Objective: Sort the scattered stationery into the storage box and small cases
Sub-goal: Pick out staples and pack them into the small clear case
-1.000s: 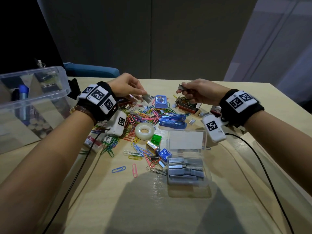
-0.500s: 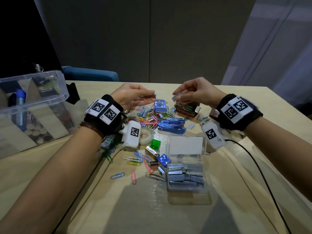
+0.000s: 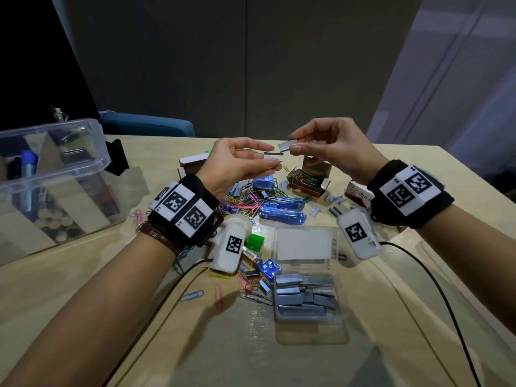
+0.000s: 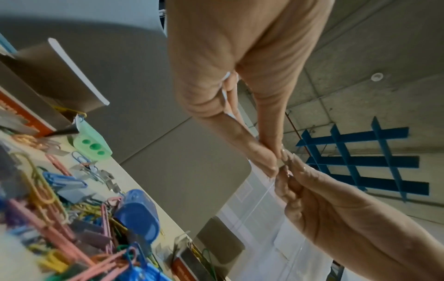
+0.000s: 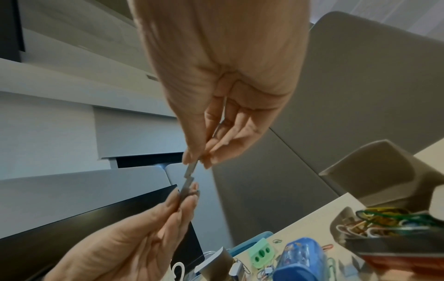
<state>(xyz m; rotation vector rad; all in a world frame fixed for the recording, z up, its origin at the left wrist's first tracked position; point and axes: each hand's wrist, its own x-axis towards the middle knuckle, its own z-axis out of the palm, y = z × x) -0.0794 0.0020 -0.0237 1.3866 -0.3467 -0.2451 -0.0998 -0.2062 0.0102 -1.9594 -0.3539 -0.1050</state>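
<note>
Both hands are raised above the pile of coloured paper clips point(image 3: 248, 198) and nearly meet. My left hand point(image 3: 275, 159) pinches a short grey staple strip point(image 3: 273, 155) between thumb and fingers. My right hand point(image 3: 291, 144) pinches a second staple strip point(image 3: 285, 146) just to its right. In the right wrist view the two strips point(image 5: 191, 169) touch end to end, slightly offset. The small clear case point(image 3: 339, 317) with several staple strips lies open near me, its lid point(image 3: 304, 244) folded back. The big clear storage box point(image 3: 92, 163) stands at the left.
A blue stapler point(image 3: 282, 215), a blue sharpener point(image 3: 264, 182), a green block point(image 3: 255, 241) and an open cardboard box of clips point(image 3: 310, 181) crowd the middle. Loose staple strips point(image 3: 335, 202) lie right of the stapler. Cables point(image 3: 435, 277) trail from both wrists.
Both hands have lifted off the pile and moved toward each other. Each still carries its staple strip, and the strips now meet end to end.
</note>
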